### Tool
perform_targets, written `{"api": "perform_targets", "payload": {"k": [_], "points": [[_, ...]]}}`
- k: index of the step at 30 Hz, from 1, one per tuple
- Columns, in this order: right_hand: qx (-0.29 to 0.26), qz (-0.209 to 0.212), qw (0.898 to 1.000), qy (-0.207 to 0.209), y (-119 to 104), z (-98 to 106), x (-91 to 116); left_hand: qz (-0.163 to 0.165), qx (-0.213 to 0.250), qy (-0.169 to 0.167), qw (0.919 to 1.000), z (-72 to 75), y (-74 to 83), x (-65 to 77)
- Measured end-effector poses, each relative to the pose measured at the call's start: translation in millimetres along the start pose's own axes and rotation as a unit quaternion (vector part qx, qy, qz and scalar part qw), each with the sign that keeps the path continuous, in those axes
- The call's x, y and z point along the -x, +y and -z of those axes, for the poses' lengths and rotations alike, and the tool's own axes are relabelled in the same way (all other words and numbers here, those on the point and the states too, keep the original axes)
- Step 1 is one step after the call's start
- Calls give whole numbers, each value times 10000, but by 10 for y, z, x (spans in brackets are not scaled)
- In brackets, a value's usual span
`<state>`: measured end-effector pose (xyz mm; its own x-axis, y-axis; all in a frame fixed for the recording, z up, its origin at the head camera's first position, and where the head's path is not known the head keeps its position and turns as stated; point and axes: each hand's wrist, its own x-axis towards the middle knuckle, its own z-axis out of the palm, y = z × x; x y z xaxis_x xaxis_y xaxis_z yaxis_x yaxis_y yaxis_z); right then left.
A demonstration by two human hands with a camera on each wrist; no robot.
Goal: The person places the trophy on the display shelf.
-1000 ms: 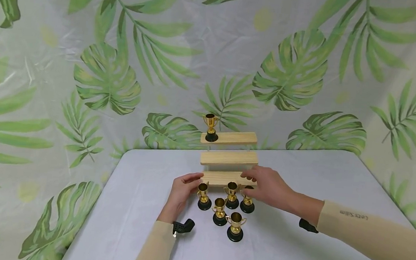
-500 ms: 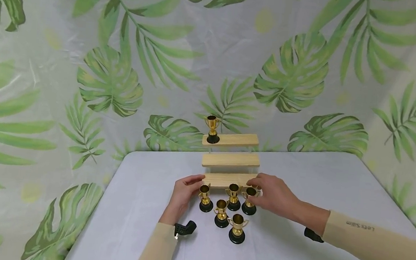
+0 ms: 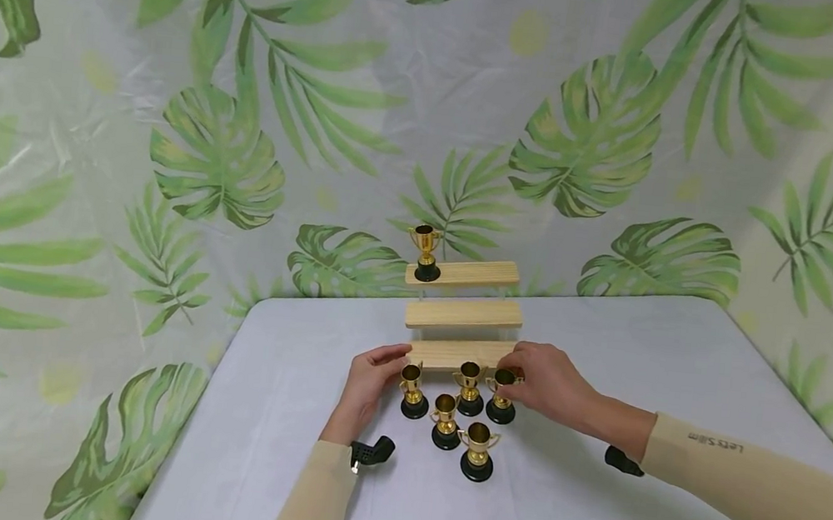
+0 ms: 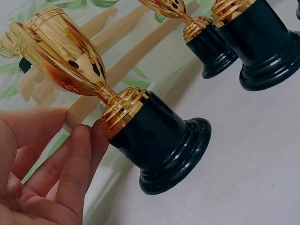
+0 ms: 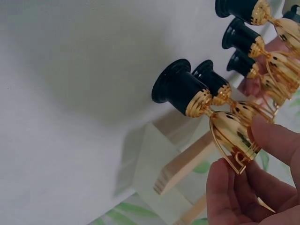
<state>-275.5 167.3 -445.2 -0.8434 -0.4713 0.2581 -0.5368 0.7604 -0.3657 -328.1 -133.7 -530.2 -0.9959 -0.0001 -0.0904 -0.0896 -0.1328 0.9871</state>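
Small gold trophy cups on black bases stand upright on the table before a three-tier wooden display shelf (image 3: 462,315). My right hand (image 3: 544,379) pinches the bowl of the rightmost trophy (image 3: 501,410) between thumb and fingers; its base is at the table. In the right wrist view, the thumb (image 5: 276,140) lies against that bowl. My left hand (image 3: 365,389) pinches the left end of the lowest plank (image 4: 77,112), beside the leftmost trophy (image 3: 414,402). Another trophy (image 3: 426,254) stands on the top plank's left end.
Three more trophies stand between the hands: one at the back (image 3: 470,391), one in the middle (image 3: 445,423) and one nearest me (image 3: 477,452). A white cloth covers the table (image 3: 255,445). Behind it hangs a leaf-patterned curtain (image 3: 463,89).
My right hand has come down from near the lowest plank's right end and now pinches the rightmost trophy. The left hand has stayed at the shelf, and the trophies stand where they were.
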Motion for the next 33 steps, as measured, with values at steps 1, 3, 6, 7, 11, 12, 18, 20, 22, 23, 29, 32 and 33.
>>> {"api": "perform_targets", "payload": {"k": [1,3,6,7,11,12,18,20,22,23,29,32,33], "points": [[10,24,10000,13,-5,1,-5,-10,16,2,10000,3,-4,0],[23,70,10000,51,-9,0,-13,-32,36,12,10000,9,-9,-1],[21,151,9998,95,-10,-2,-18,-17,36,30,10000,14,-18,-2],[8,169,9998,103,-9,-4,-17,9,38,37,10000,13,-19,-4],[-42,244,9996,128,0,-13,-11,58,58,43,10000,9,-14,0],[-60,241,9996,143,0,-15,-9,53,64,36,10000,8,-11,1],[-141,273,9994,184,-7,-21,-15,-31,36,39,10000,12,5,-5],[-146,253,9994,174,-13,-23,-18,-38,23,47,10000,17,9,-8],[-136,241,9995,170,-19,-25,-19,-23,28,47,10000,22,12,-9],[-126,245,9995,177,-23,-24,-19,-21,25,46,10000,23,13,-10],[-65,273,9995,177,-33,-23,-13,-53,23,3,10000,22,-2,-10],[-24,253,9995,178,-25,-23,-4,-56,68,-57,9999,12,-13,-9],[-5,251,9995,185,-22,-22,0,-45,84,-69,9999,7,-17,-9]]}}
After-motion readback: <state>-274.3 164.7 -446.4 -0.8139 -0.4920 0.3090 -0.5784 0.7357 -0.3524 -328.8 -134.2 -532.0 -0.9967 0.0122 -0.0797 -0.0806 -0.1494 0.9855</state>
